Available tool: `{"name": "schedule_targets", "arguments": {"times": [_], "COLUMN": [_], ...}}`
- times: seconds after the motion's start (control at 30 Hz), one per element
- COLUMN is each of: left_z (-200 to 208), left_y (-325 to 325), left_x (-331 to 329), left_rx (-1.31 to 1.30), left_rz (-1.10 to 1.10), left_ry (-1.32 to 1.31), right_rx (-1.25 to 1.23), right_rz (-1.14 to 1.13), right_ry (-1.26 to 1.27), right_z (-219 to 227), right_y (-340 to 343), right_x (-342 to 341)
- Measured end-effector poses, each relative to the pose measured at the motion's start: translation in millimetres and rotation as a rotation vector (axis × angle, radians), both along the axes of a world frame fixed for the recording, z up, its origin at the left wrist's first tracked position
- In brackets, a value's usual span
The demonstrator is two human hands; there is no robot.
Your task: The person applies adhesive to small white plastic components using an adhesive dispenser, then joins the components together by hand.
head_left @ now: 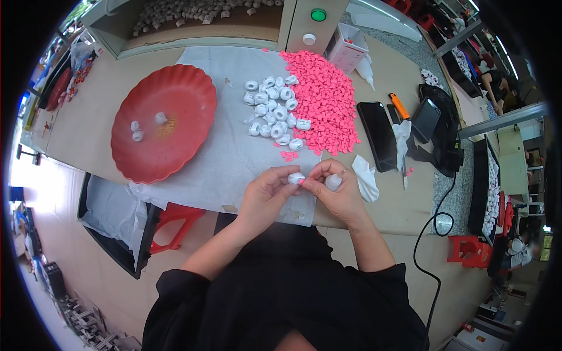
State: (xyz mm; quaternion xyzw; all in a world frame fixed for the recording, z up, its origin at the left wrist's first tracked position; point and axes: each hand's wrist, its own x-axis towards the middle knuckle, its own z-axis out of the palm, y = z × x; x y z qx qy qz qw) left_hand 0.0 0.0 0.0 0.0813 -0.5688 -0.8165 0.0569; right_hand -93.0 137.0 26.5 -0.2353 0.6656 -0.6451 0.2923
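Close to the table's near edge, my left hand (267,192) pinches a small white rounded piece (296,178) with grey marks. My right hand (339,196) is closed at its right side, thumb and finger holding a tiny pink piece (301,181) against it. A whitish, rounded thing (333,182), perhaps a small bottle, is tucked in the right hand's curled fingers; most of it is hidden. Beyond my hands lies a cluster of white ring-like pieces (270,108). A broad heap of small pink pieces (322,102) spreads along its right side.
A red scalloped plate (196,88) at left holds a few white pieces. To the right are a black phone (376,134), an orange-handled tool (399,106), a crumpled white cloth (365,178) and a white bottle (365,71). A box-like cabinet (205,36) with a green button (318,15) stands behind.
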Motion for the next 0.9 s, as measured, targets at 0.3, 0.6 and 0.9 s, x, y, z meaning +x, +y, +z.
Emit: {"name": "schedule_targets", "arguments": {"times": [0.3,0.6,0.9], "left_z": [-0.8,4.5,4.2], "left_y": [-0.1,-0.8,1.3], "left_x": [0.9,1.0,0.0], "left_rx": [-0.158,-0.281,-0.059], "left_rz": [0.023,0.075,0.103], "left_ry": [0.018,-0.004,0.005], "right_rx": [0.045,0.108,0.031], "right_rz": [0.005,0.018,-0.099], "right_ry": [-0.004,0.019,0.249], "right_z": [1.4,3.8,-10.2], "right_y": [-1.2,-4.8,-9.6], "right_x": [-1.9,-1.3,8.1]}}
